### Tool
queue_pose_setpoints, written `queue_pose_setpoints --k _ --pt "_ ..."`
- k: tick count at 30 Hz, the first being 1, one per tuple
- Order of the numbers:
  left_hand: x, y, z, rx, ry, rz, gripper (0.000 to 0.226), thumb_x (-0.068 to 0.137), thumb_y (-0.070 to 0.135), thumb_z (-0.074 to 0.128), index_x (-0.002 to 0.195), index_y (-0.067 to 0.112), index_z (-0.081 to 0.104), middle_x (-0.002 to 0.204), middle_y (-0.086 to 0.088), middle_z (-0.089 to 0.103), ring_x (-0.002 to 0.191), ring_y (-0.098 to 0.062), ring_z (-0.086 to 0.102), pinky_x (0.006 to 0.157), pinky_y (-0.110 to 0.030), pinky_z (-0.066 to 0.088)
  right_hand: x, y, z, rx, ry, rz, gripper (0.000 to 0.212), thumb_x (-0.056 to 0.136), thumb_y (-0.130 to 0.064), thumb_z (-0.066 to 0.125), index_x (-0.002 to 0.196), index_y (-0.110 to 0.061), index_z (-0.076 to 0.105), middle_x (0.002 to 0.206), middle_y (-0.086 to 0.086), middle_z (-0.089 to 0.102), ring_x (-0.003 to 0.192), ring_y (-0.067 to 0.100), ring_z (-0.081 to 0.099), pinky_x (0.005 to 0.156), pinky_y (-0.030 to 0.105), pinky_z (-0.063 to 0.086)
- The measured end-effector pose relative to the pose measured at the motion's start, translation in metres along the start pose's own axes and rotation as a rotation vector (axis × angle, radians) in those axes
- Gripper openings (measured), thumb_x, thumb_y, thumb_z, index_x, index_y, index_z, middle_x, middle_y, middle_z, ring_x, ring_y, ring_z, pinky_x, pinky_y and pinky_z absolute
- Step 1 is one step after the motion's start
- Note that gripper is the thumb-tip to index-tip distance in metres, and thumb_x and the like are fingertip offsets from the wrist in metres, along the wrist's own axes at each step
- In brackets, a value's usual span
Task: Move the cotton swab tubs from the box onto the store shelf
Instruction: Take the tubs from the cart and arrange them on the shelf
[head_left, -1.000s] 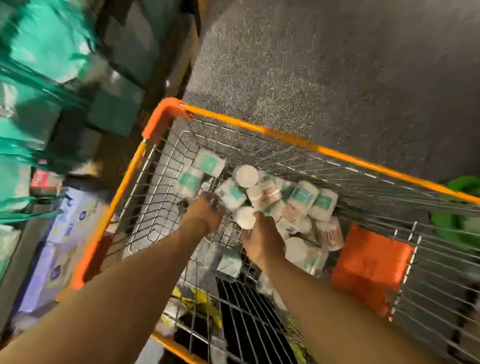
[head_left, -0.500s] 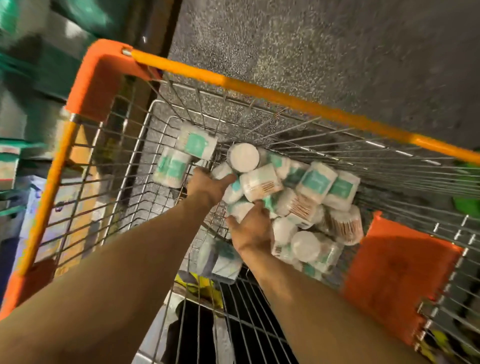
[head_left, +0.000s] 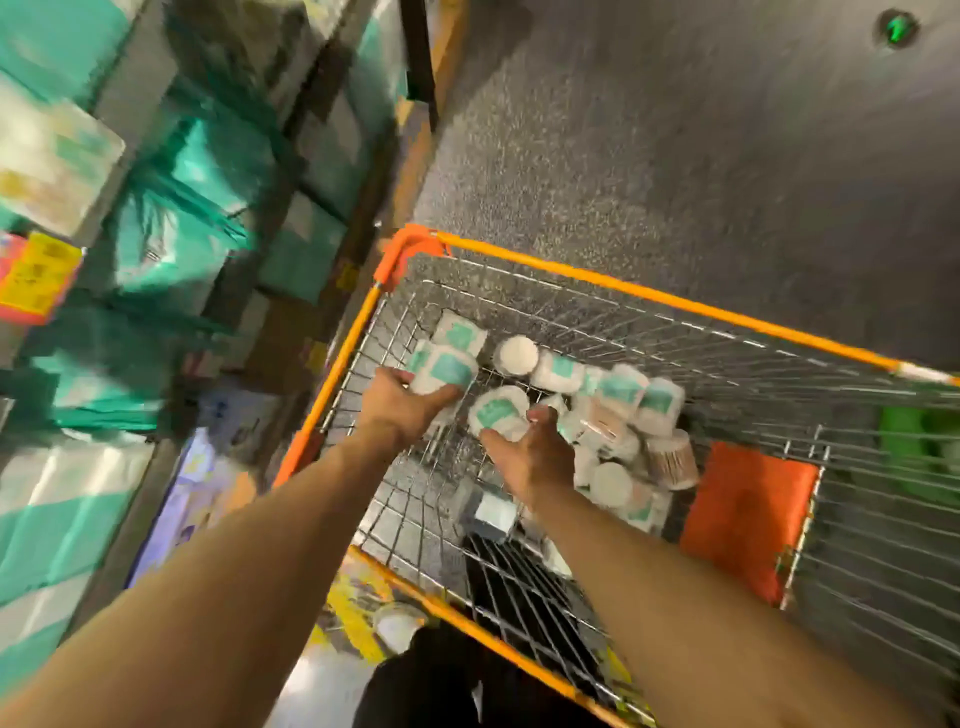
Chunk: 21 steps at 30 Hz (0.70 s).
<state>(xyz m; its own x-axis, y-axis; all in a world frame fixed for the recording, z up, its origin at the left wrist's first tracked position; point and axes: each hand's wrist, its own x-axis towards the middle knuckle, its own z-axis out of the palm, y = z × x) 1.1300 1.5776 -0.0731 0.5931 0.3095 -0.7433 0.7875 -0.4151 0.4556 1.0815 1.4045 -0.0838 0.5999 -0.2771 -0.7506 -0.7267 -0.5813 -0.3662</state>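
Several white cotton swab tubs with teal labels (head_left: 615, 405) lie piled in a wire trolley with an orange rim (head_left: 649, 296). My left hand (head_left: 397, 410) grips one tub (head_left: 441, 371) near the trolley's left side. My right hand (head_left: 535, 457) holds another tub (head_left: 498, 410) just to its right, above the pile. One tub (head_left: 515, 355) stands on end with its white lid showing. The store shelf (head_left: 156, 218) rises on the left, blurred, stacked with teal and white packs.
An orange flap (head_left: 743, 519) stands in the trolley to the right of the pile, with something green (head_left: 914, 447) beyond it. A small grey box (head_left: 491, 512) lies on the trolley floor. Dark speckled floor (head_left: 675, 130) stretches ahead. A yellow price tag (head_left: 36, 275) hangs on the shelf.
Both hands have closed round tubs and lifted them from the pile. The view has swung left and up, bringing the shelf into sight.
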Motion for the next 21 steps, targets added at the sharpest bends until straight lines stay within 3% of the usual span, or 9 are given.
queue_pose_setpoints --k 2,5,7,9,11,13,16,19,21 --pt "-0.029 0.003 -0.030 -0.013 0.023 0.049 0.073 0.064 0.060 0.086 0.108 0.011 0.055 0.095 -0.012 0.068 0.084 -0.029 0.065 0.061 -0.030 0.046 -0.030 -0.018 -0.005 0.044 -0.017 -0.079 0.075 0.077 -0.055 0.078 0.136 -0.028 0.040 0.119 -0.002 0.063 0.096 0.023 0.061 0.078 0.029 0.048" --pt "-0.082 0.003 -0.081 -0.088 0.053 0.139 0.097 0.042 0.077 0.078 0.112 0.013 0.058 0.098 -0.011 0.072 0.088 -0.027 0.071 0.076 -0.033 0.055 -0.079 -0.046 -0.006 0.066 0.044 -0.227 0.084 0.058 -0.063 0.079 0.129 -0.029 0.050 0.114 0.001 0.066 0.100 0.026 0.067 0.083 0.036 0.056" --pt "-0.108 0.004 -0.108 -0.144 0.035 0.170 0.080 0.055 0.067 0.082 0.108 0.011 0.062 0.090 -0.004 0.070 0.069 -0.013 0.067 0.066 -0.025 0.053 -0.105 -0.064 -0.007 0.063 0.061 -0.288 0.083 0.061 -0.061 0.081 0.129 -0.026 0.051 0.117 0.005 0.064 0.104 0.029 0.066 0.085 0.036 0.055" --pt "-0.142 -0.001 -0.141 -0.136 0.080 0.222 0.047 0.074 0.056 0.079 0.094 0.017 0.064 0.085 -0.002 0.068 0.070 -0.013 0.065 0.064 -0.025 0.047 -0.139 -0.082 -0.008 0.064 0.065 -0.348 0.084 0.065 -0.058 0.082 0.134 -0.023 0.048 0.124 0.008 0.062 0.109 0.031 0.063 0.089 0.036 0.053" --pt "-0.163 -0.009 -0.169 -0.167 0.113 0.283 0.062 0.066 0.071 0.071 0.088 0.013 0.068 0.085 -0.009 0.074 0.080 -0.028 0.071 0.072 -0.036 0.056 -0.167 -0.100 -0.010 0.075 0.059 -0.413 0.087 0.059 -0.060 0.076 0.133 -0.023 0.047 0.123 0.011 0.062 0.110 0.031 0.061 0.093 0.038 0.051" --pt "-0.190 -0.023 -0.203 -0.219 0.143 0.323 0.063 0.060 0.072 0.070 0.082 0.013 0.069 0.079 -0.015 0.074 0.073 -0.034 0.073 0.074 -0.050 0.061 -0.200 -0.118 -0.008 0.080 0.066 -0.507 0.088 0.054 -0.062 0.072 0.130 -0.024 0.048 0.120 0.012 0.064 0.110 0.032 0.061 0.094 0.041 0.051" --pt "-0.241 -0.040 -0.251 -0.320 0.220 0.367 0.047 0.067 0.058 0.072 0.079 0.013 0.068 0.073 -0.011 0.070 0.060 -0.025 0.064 0.062 -0.041 0.057 -0.251 -0.146 -0.004 0.116 0.070 -0.644 0.094 0.046 -0.065 0.068 0.129 -0.025 0.050 0.118 0.010 0.065 0.111 0.031 0.063 0.094 0.042 0.052" --pt "-0.270 -0.060 -0.291 -0.345 0.277 0.456 0.027 0.085 0.041 0.077 0.087 0.014 0.072 0.063 0.009 0.069 0.068 -0.015 0.062 0.056 -0.022 0.051 -0.294 -0.169 0.000 0.117 0.046 -0.752 0.082 0.063 -0.049 0.082 0.132 -0.022 0.049 0.121 0.010 0.064 0.113 0.032 0.062 0.094 0.040 0.052" --pt "-0.292 -0.076 -0.318 -0.421 0.325 0.496 0.024 0.084 0.037 0.080 0.083 0.014 0.071 0.061 0.011 0.069 0.070 -0.016 0.061 0.057 -0.024 0.049 -0.326 -0.186 0.005 0.094 0.035 -0.823 0.076 0.070 -0.042 0.084 0.133 -0.021 0.047 0.121 0.010 0.063 0.113 0.032 0.061 0.092 0.040 0.052"
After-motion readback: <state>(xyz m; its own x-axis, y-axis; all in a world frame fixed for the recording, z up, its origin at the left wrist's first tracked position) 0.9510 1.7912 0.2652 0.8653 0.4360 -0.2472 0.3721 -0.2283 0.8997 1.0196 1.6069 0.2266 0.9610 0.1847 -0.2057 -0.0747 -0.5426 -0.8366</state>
